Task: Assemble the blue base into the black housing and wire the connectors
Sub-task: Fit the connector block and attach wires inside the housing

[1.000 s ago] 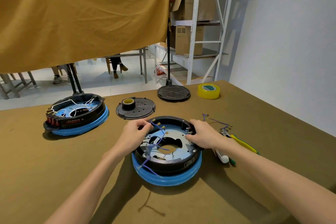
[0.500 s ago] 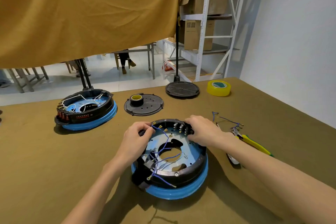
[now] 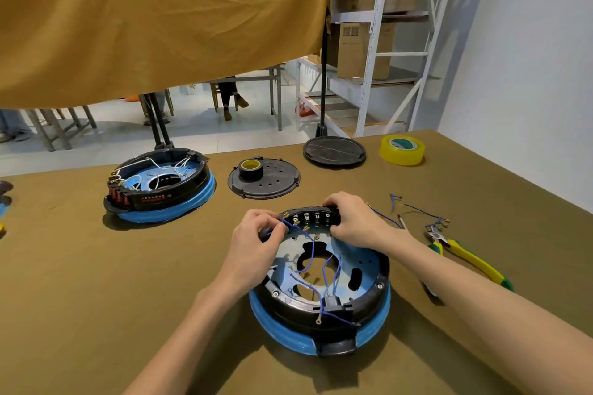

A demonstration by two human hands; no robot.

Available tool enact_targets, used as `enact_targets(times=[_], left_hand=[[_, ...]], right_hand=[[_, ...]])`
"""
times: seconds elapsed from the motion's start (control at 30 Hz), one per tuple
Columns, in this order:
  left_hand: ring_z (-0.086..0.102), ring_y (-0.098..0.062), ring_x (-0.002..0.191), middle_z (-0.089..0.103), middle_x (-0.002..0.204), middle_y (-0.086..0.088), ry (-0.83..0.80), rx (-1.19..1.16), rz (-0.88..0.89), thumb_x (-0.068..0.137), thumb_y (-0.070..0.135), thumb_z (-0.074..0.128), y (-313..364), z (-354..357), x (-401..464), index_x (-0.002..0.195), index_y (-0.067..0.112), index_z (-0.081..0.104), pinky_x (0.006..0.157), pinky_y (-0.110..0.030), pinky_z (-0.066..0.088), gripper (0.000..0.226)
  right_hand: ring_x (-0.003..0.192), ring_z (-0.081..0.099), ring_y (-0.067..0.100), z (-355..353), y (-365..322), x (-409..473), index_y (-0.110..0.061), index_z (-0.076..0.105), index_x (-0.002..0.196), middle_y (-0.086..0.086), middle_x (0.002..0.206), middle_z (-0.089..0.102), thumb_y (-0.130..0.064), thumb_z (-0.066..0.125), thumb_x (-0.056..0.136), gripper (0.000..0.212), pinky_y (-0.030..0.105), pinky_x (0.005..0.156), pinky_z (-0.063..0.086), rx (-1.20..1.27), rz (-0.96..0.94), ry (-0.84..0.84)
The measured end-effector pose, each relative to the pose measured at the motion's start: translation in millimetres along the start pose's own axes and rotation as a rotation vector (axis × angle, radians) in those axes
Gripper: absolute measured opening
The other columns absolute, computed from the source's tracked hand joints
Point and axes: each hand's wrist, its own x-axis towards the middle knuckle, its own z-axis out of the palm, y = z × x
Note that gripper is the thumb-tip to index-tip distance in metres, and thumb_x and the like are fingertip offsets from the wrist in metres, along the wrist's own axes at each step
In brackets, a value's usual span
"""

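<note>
A round black housing [image 3: 369,298] seated on a blue base [image 3: 279,327] lies on the table in front of me, with loose blue wires [image 3: 330,269] crossing its blue inner plate. A row of terminals [image 3: 311,218] sits at its far rim. My left hand [image 3: 256,237] grips the far left rim, fingers curled by a blue wire end. My right hand [image 3: 356,221] grips the far right rim beside the terminals.
A second black and blue unit [image 3: 160,186] with white wires stands at the left. A black cover plate [image 3: 266,183] carrying a tape roll [image 3: 251,168], a black disc [image 3: 335,151] and yellow tape [image 3: 402,149] lie farther back. Yellow-handled pliers [image 3: 465,256] and spare blue wires [image 3: 414,212] lie to the right.
Both hands have turned the housing on the table, bringing the black plug block to the near side and the terminal row to the far rim. The camera has come closer.
</note>
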Motion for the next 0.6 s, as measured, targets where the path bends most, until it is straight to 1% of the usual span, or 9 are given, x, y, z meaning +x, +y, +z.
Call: enact_targets(times=[0.07, 0.13, 0.23, 0.3, 0.43, 0.47, 0.5, 0.53, 0.6], left_hand=[[0.051, 0.016, 0.105, 0.058, 0.111, 0.017, -0.014, -0.004, 0.008, 0.099, 0.025, 0.064, -1.7, 1.7, 5.2, 0.084, 0.025, 0.071, 0.079, 0.003, 0.037, 0.016], [0.052, 0.013, 0.105, 0.058, 0.111, 0.016, 0.005, -0.019, 0.006, 0.099, 0.024, 0.064, -2.9, 4.2, 7.7, 0.084, 0.023, 0.071, 0.080, 0.002, 0.037, 0.016], [0.054, 0.008, 0.105, 0.057, 0.111, 0.016, 0.072, -0.042, -0.019, 0.099, 0.024, 0.065, -4.3, 12.5, 3.3, 0.082, 0.022, 0.070, 0.081, -0.005, 0.041, 0.018], [0.055, 0.007, 0.105, 0.056, 0.111, 0.017, 0.123, -0.064, -0.029, 0.100, 0.023, 0.063, -3.7, 18.6, -4.7, 0.079, 0.021, 0.069, 0.081, -0.007, 0.042, 0.022], [0.050, 0.017, 0.105, 0.055, 0.111, 0.018, 0.168, -0.056, -0.044, 0.103, 0.022, 0.058, 2.3, 22.3, -14.8, 0.077, 0.020, 0.068, 0.078, 0.003, 0.037, 0.028], [0.049, 0.017, 0.105, 0.055, 0.111, 0.019, 0.166, -0.057, -0.051, 0.103, 0.023, 0.057, 4.1, 22.0, -15.8, 0.078, 0.020, 0.068, 0.078, 0.003, 0.037, 0.028], [0.050, 0.017, 0.105, 0.055, 0.110, 0.019, 0.160, -0.061, -0.058, 0.104, 0.024, 0.056, 6.0, 21.3, -16.8, 0.078, 0.021, 0.068, 0.079, 0.001, 0.038, 0.028], [0.051, 0.013, 0.106, 0.056, 0.109, 0.019, 0.157, -0.061, -0.061, 0.104, 0.025, 0.055, 7.5, 21.2, -17.0, 0.079, 0.022, 0.068, 0.080, -0.004, 0.038, 0.028], [0.051, 0.001, 0.106, 0.058, 0.103, 0.019, 0.186, -0.037, -0.051, 0.105, 0.028, 0.053, 11.3, 20.8, -18.3, 0.079, 0.026, 0.066, 0.085, -0.018, 0.037, 0.029]], right_hand=[[0.106, 0.055, 0.022, 1.1, 2.9, 5.9, -0.013, 0.060, 0.125, 0.003, 0.116, 0.056, -0.011, 0.071, 0.083, 0.043, 0.034, 0.091, 0.049, -0.001, -0.002, -0.022], [0.101, 0.053, 0.021, 0.3, 6.4, 12.5, -0.013, 0.061, 0.120, 0.001, 0.110, 0.053, -0.012, 0.071, 0.082, 0.039, 0.034, 0.089, 0.048, -0.013, -0.021, -0.043], [0.100, 0.052, 0.019, -3.8, 8.4, 20.6, -0.013, 0.063, 0.117, -0.002, 0.106, 0.052, -0.012, 0.070, 0.080, 0.038, 0.032, 0.090, 0.047, -0.025, -0.063, -0.052], [0.101, 0.052, 0.018, -6.5, 7.9, 24.0, -0.014, 0.063, 0.117, -0.003, 0.107, 0.054, -0.010, 0.071, 0.079, 0.038, 0.031, 0.091, 0.047, -0.015, -0.089, -0.064], [0.111, 0.054, 0.019, -11.2, 4.6, 24.2, -0.014, 0.062, 0.127, 0.000, 0.118, 0.055, -0.010, 0.071, 0.082, 0.047, 0.035, 0.100, 0.048, -0.020, -0.104, -0.114], [0.114, 0.053, 0.020, -11.6, 3.6, 20.3, -0.015, 0.060, 0.131, 0.001, 0.123, 0.054, -0.010, 0.070, 0.083, 0.050, 0.036, 0.102, 0.047, -0.031, -0.101, -0.088], [0.115, 0.052, 0.019, -11.7, 2.4, 14.9, -0.016, 0.059, 0.134, 0.002, 0.127, 0.054, -0.010, 0.069, 0.084, 0.051, 0.036, 0.102, 0.046, -0.030, -0.102, -0.021], [0.113, 0.053, 0.018, -11.2, 1.2, 9.0, -0.017, 0.060, 0.133, 0.002, 0.127, 0.055, -0.009, 0.068, 0.085, 0.049, 0.034, 0.099, 0.046, -0.003, -0.115, 0.083], [0.098, 0.058, 0.014, -9.4, -7.8, -6.5, -0.017, 0.066, 0.120, -0.002, 0.112, 0.060, -0.011, 0.067, 0.090, 0.031, 0.028, 0.088, 0.048, 0.133, -0.144, 0.293]])
